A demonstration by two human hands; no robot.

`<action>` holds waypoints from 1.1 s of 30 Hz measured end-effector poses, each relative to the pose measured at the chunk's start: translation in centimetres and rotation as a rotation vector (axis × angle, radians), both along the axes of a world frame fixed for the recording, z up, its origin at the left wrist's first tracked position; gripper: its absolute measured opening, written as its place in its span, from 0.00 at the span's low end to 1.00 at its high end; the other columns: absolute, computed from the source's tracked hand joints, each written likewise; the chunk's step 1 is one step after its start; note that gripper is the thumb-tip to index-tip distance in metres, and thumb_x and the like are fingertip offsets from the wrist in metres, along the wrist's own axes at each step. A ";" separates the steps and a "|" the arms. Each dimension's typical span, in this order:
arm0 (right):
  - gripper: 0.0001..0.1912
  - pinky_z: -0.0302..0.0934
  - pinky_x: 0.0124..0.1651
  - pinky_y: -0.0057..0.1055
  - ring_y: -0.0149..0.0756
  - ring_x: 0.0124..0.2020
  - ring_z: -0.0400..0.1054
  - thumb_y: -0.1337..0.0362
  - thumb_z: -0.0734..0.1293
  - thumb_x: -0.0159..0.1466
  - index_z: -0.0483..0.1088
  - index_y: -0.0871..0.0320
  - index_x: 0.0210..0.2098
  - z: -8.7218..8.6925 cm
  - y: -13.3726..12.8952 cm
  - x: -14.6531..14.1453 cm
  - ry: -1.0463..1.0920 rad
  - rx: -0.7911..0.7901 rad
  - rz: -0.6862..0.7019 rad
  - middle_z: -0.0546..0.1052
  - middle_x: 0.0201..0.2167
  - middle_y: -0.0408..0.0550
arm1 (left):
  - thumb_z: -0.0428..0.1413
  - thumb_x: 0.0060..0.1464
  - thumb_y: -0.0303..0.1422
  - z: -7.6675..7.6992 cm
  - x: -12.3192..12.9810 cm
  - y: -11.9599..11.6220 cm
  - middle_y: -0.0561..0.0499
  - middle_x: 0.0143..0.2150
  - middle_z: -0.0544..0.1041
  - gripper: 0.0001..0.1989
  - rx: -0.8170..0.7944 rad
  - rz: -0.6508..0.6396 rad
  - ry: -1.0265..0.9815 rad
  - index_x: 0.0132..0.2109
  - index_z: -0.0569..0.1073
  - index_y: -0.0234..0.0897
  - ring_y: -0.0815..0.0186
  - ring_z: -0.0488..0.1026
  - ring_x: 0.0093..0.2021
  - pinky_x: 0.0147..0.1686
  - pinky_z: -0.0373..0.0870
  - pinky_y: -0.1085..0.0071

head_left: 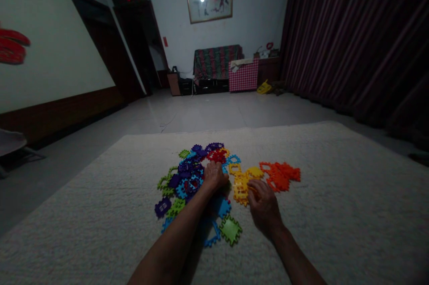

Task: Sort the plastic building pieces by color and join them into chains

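My left hand (215,176) reaches into a heap of mixed plastic interlocking tiles, with its fingers bent down and close together. What its fingertips hold, if anything, is hidden. Just beyond it lie red tiles (217,156), and purple tiles (186,168) spread to its left. A light green square tile (230,230) and a blue tile (221,207) lie nearer to me. My right hand (264,202) is curled at the edge of a group of yellow tiles (240,186), its fingers closed on a yellow tile. Orange tiles (281,175) form a separate cluster beyond that hand.
The tiles lie on a pale textured mat (335,213) over a shiny floor (214,113). At the far wall stand a cloth-covered piece of furniture (214,64) and a red checked cloth (244,76). Dark curtains (351,39) hang on the right.
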State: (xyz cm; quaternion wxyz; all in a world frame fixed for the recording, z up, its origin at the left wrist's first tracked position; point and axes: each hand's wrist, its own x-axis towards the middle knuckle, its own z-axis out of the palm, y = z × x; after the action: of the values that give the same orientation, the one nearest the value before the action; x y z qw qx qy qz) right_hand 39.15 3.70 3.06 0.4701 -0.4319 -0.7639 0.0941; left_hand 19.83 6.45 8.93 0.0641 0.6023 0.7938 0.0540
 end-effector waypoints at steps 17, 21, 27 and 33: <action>0.11 0.64 0.53 0.47 0.45 0.46 0.70 0.69 0.61 0.62 0.72 0.56 0.41 0.1 0.0 -0.1 0.028 -0.014 0.005 0.77 0.43 0.53 | 0.49 0.59 0.38 2.7 -2.4 2.2 0.39 0.52 0.77 0.18 0.073 -0.005 0.124 0.46 0.79 0.37 0.53 0.71 0.55 0.53 0.68 0.62; 0.11 0.64 0.53 0.46 0.44 0.46 0.70 0.70 0.61 0.61 0.72 0.56 0.41 0.1 -0.1 0.0 0.015 -0.036 -0.001 0.77 0.42 0.53 | 0.48 0.61 0.35 3.3 -1.6 6.8 0.42 0.51 0.77 0.17 0.111 -0.022 0.097 0.48 0.79 0.40 0.57 0.73 0.53 0.50 0.69 0.67; 0.10 0.64 0.53 0.46 0.44 0.46 0.70 0.69 0.62 0.63 0.71 0.56 0.42 -0.3 0.0 0.1 0.010 -0.043 -0.007 0.77 0.44 0.52 | 0.52 0.55 0.30 1.7 -1.0 11.3 0.41 0.50 0.78 0.18 0.105 0.037 0.049 0.52 0.77 0.40 0.56 0.75 0.52 0.47 0.71 0.67; 0.09 0.65 0.53 0.46 0.44 0.47 0.70 0.68 0.62 0.63 0.71 0.55 0.42 -0.7 0.2 0.2 0.016 -0.029 0.000 0.77 0.44 0.53 | 0.53 0.56 0.30 0.4 -0.9 12.4 0.38 0.45 0.79 0.16 0.078 0.084 -0.012 0.50 0.77 0.35 0.56 0.76 0.50 0.45 0.72 0.66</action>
State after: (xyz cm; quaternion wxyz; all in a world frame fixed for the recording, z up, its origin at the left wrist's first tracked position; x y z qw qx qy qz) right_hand 39.39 3.86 2.40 0.4700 -0.4381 -0.7585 0.1087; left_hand 18.91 18.90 9.37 0.0431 0.5701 0.8153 0.0914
